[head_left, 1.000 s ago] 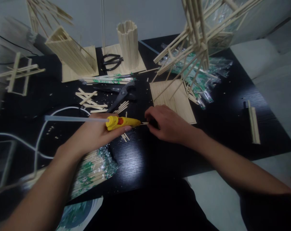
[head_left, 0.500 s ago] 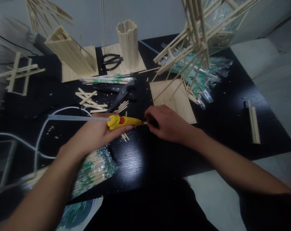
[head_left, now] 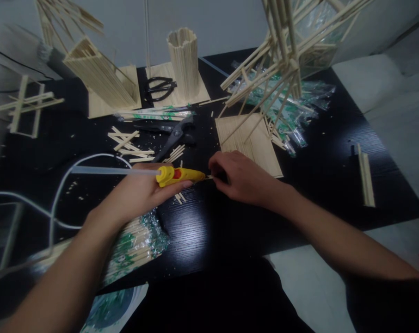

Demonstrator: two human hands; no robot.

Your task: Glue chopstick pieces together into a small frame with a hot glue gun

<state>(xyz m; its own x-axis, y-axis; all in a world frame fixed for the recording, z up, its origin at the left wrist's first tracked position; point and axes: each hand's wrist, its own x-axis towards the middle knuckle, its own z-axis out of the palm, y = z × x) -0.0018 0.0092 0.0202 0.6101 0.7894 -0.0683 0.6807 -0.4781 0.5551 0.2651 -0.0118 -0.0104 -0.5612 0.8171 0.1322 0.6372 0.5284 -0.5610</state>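
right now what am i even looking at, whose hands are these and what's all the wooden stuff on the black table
It is one view from a camera worn on a person's head, looking down, so both bare arms are their own. The left hand grips a yellow glue gun with a clear glue stick out its back. The right hand pinches a small stick at the gun's nozzle. On the black table lie a white cable, black pliers, scissors, a flat stick panel, loose offcuts, a wrapped stick bundle by the left wrist, and stick-built models: a cylinder and a tall open frame.
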